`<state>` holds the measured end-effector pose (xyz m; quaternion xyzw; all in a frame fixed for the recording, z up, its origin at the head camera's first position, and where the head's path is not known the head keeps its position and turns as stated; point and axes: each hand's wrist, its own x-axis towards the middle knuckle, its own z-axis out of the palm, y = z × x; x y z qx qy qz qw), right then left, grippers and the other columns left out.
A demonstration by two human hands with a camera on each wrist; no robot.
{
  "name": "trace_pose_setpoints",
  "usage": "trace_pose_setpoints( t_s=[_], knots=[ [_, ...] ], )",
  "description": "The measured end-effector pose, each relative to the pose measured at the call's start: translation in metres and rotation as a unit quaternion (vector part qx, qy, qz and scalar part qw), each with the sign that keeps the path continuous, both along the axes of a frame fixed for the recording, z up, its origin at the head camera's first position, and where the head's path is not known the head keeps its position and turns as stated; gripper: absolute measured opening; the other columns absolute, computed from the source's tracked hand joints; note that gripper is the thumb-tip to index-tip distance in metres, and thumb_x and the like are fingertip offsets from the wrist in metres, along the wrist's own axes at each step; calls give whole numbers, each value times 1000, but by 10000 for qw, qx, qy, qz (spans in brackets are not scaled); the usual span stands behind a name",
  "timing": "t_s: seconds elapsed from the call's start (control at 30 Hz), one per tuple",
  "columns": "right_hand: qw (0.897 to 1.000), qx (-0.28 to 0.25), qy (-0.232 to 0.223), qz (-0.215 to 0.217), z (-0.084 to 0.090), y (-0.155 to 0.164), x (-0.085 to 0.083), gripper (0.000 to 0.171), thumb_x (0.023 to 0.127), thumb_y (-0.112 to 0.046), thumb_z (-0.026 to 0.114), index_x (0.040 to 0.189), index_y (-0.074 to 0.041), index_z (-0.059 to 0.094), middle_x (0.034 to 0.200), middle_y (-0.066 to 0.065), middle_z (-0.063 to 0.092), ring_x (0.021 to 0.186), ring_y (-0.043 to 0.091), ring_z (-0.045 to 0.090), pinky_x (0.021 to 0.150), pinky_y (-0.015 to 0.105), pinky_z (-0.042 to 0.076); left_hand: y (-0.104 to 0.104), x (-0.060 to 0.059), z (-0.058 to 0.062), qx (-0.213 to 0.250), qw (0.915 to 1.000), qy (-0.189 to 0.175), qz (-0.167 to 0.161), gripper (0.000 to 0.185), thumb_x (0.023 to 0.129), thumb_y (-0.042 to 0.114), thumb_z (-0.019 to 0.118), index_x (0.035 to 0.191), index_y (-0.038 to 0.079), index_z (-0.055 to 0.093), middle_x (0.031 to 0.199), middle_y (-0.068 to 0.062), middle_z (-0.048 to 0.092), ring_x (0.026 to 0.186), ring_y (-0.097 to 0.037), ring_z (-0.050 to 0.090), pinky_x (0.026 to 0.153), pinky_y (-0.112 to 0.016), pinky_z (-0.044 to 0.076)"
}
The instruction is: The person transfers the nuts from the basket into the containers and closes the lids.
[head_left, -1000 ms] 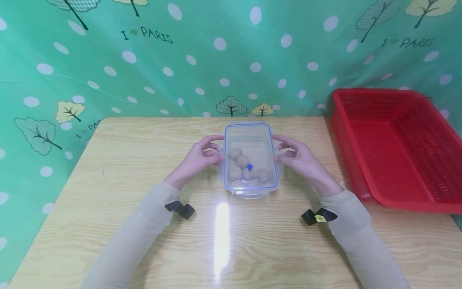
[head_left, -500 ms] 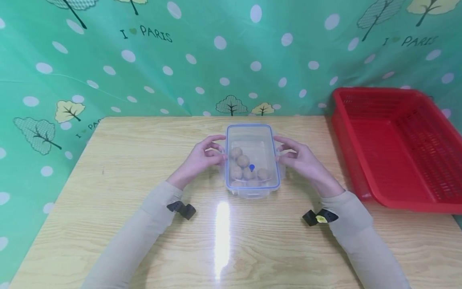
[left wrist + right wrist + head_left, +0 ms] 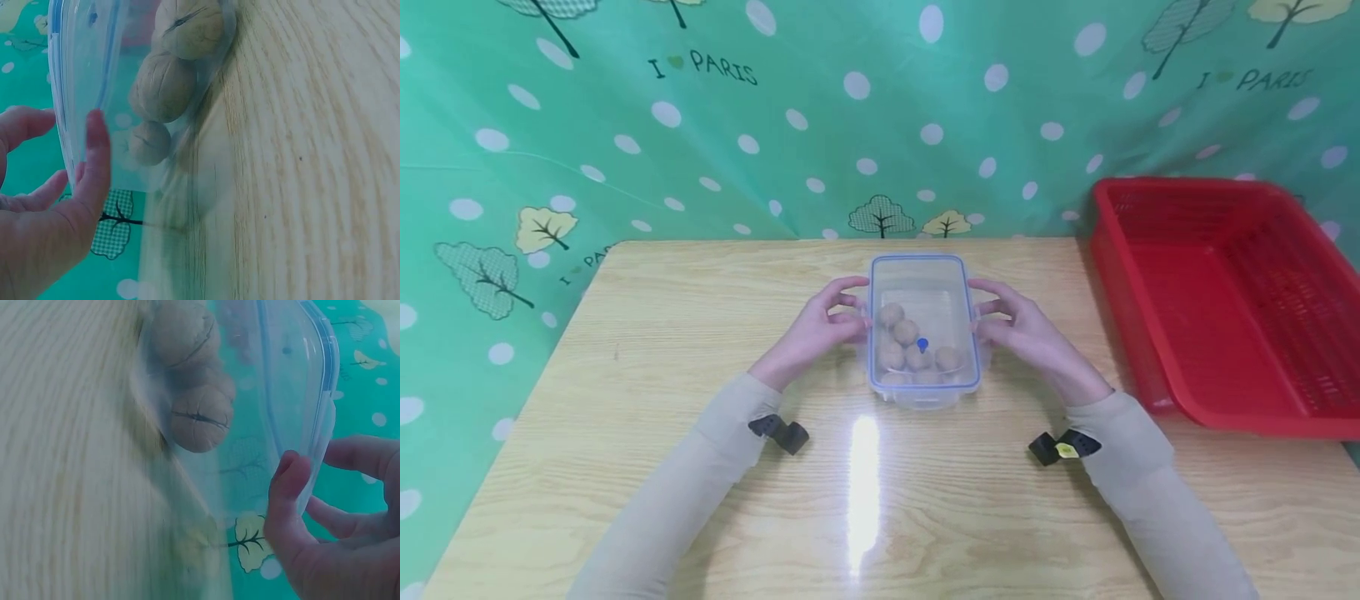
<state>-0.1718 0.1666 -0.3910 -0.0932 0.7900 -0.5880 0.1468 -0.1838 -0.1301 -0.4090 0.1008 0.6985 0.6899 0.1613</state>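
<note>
The left hand (image 3: 816,329) is pinching the left side of a clear plastic container (image 3: 923,329) at its blue-rimmed lid, thumb and curled fingers (image 3: 94,162) on the edge; the right hand (image 3: 1026,333) is gripping the opposite side the same way, thumb (image 3: 289,487) against the rim. The container is sitting at the centre of the head frame on the wooden table (image 3: 700,500), holding several walnuts (image 3: 904,346) bunched toward its near end. A red basket (image 3: 1217,300) is standing well apart at the right edge. Judging from this grip, even pressure from both sides would keep the box level, so the walnuts are not rolling and tipping it.
</note>
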Motion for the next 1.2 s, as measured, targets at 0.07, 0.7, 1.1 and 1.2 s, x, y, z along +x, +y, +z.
trace_pose_setpoints(
  t_s=[0.07, 0.7, 1.1, 1.2],
  knots=[
    [9999, -140, -96, 12, 0, -2, -1, 69, 88, 3, 56, 151, -6, 30, 118, 28, 51, 92, 26, 58, 75, 32, 56, 0, 0, 0, -35, 10000, -1, 67, 65, 86, -7, 61, 145, 7, 38, 120, -19, 48, 96, -25, 62, 87, -37, 54],
    [9979, -375, -427, 302, -3, -10, 3, 76, 85, 4, 57, 151, -10, 23, 117, 27, 48, 88, 29, 61, 81, 37, 55, -11, 2, -4, 27, 9993, -227, -290, 77, 82, -10, 54, 148, 19, 28, 104, -14, 50, 79, -19, 58, 71, -29, 53],
    [9986, -112, -332, 397, -4, -10, 5, 78, 87, 4, 58, 153, -13, 20, 119, 25, 45, 92, 30, 60, 81, 31, 52, -12, 1, -4, -179, 9988, -49, -462, 82, 81, -11, 50, 153, 20, 26, 112, -20, 47, 71, -20, 61, 69, -38, 57],
    [9988, -62, -277, 392, -3, -12, 4, 79, 87, 4, 58, 153, -14, 20, 122, 26, 45, 95, 31, 59, 83, 32, 50, -13, 0, -3, -151, 9989, -42, -439, 82, 82, -11, 50, 153, 21, 26, 110, -17, 45, 72, -20, 61, 69, -40, 58]
  ],
)
